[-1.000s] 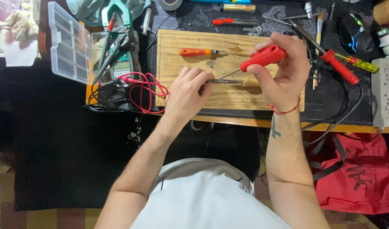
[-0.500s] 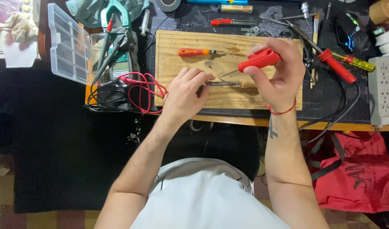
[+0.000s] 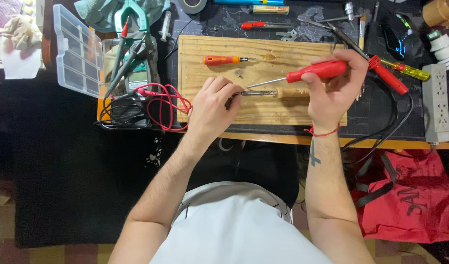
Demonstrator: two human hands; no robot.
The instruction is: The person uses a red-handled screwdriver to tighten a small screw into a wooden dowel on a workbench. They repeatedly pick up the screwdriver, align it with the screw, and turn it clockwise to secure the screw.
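1. Moved since the earlier pictures: the red-handled screwdriver (image 3: pixel 316 71) lies flatter and lower, its shaft now running nearly level with its tip just above the metal end of the wooden-handled tool (image 3: pixel 278 92). Before, the handle was tipped up higher.
2. Right hand (image 3: pixel 332 93): closed around the red handle, thumb on top; its lower fingers also rest on the wooden grip.
3. Left hand (image 3: pixel 214 105): fingertips pinched narrow on the metal front end of the wooden-handled tool, much where they were earlier.
4. Wooden-handled tool: lies flat on the wooden board (image 3: pixel 200 54), near the board's middle, parallel to its front edge.
5. Reading of the change: the screwdriver tip seems lined up with a fitting on the metal end; the fitting itself is too small to make out.
6. Nearby: small orange screwdriver (image 3: pixel 224 60) toward the board's back edge; red test leads (image 3: pixel 161 105) at its left edge; clear plastic parts box (image 3: pixel 77 49) toward the counter's left end.
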